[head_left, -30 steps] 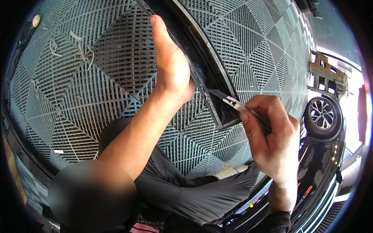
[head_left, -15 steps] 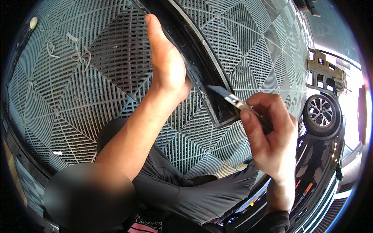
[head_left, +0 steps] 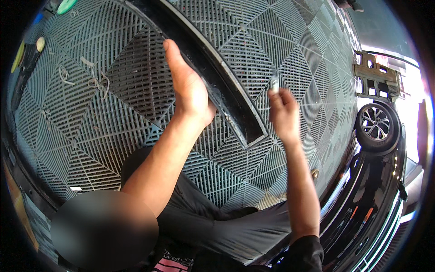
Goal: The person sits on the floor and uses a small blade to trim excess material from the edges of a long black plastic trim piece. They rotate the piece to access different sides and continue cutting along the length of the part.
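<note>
A long, curved black trim strip [head_left: 233, 102] with a channel down its middle and greyish edges runs from the top left to a squared end near the centre. My left hand [head_left: 192, 93] is closed round its left edge, thumb up along the side and the other fingers hidden beneath. To the right of the strip and apart from it, my right hand [head_left: 286, 115] is closed on a utility knife [head_left: 275, 82]. The knife points away from me, its blade smeared by motion.
Pale thin scraps [head_left: 97, 84] lie on the grey slatted floor [head_left: 131, 68] to the left. Beyond them are a dark tool [head_left: 29, 63] and a green disc [head_left: 66, 5]. A black car [head_left: 367, 195], its wheel [head_left: 376, 122] and a brown slotted frame [head_left: 378, 76] stand at the right.
My right hand has carried the knife away from the strip's near end, farther forward and slightly left. The strip and my left hand have shifted a little left.
</note>
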A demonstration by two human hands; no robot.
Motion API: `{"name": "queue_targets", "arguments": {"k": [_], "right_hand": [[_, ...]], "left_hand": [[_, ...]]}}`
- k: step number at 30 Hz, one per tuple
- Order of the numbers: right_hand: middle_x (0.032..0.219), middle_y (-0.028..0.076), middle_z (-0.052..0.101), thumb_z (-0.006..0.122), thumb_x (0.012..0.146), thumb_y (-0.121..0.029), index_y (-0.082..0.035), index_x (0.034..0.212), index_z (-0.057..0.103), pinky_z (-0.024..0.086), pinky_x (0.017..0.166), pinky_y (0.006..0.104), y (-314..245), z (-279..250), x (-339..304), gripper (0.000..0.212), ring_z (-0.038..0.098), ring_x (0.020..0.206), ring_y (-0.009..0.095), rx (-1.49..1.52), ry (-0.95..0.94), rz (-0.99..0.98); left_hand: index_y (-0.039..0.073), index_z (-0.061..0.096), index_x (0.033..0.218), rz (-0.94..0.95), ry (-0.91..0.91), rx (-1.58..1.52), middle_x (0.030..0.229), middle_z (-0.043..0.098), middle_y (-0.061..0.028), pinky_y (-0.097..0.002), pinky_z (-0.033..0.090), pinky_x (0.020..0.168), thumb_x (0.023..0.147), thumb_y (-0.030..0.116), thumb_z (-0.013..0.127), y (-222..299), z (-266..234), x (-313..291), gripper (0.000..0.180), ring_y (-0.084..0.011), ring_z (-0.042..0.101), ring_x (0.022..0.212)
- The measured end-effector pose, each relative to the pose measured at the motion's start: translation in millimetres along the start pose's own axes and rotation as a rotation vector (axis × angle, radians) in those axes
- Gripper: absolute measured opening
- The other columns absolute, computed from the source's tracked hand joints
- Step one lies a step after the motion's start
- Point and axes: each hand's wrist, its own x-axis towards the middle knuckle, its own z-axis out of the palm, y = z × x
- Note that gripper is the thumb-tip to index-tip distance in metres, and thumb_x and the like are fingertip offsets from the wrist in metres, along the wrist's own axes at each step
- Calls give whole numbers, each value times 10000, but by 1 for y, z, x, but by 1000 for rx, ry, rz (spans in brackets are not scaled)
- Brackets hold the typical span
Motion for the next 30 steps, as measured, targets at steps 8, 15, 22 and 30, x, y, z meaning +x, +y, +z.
{"name": "queue_targets", "arguments": {"k": [8,15,22,30], "right_hand": [[962,199,650,635,973,-171,-20,1129,656,514,769,472,136,100,-30,218,637,883,409,203,98,-120],[1128,159,628,655,956,-163,-53,1247,630,493,907,416,97,83,-56,313,605,1033,332,-246,264,-338],[1381,128,527,813,836,-158,3,1511,387,500,932,332,-23,34,-106,814,598,1075,163,838,-207,-93],[1174,79,667,716,844,87,48,1454,456,554,830,266,-55,21,-108,664,647,979,116,759,-323,-8]], "left_hand": [[117,510,1216,-7,8,11,831,600,-109,-492,522,682,897,856,217,1,1,1,856,-291,609,704],[117,514,1189,-37,31,-24,832,603,-115,-484,522,680,895,855,248,4,2,-1,838,-293,607,714],[111,514,1186,-12,74,15,820,607,-113,-478,526,681,885,861,269,0,-1,1,845,-289,606,710],[85,510,1184,42,76,40,787,597,-114,-466,540,656,944,795,203,-4,-3,5,810,-283,601,664]]}}
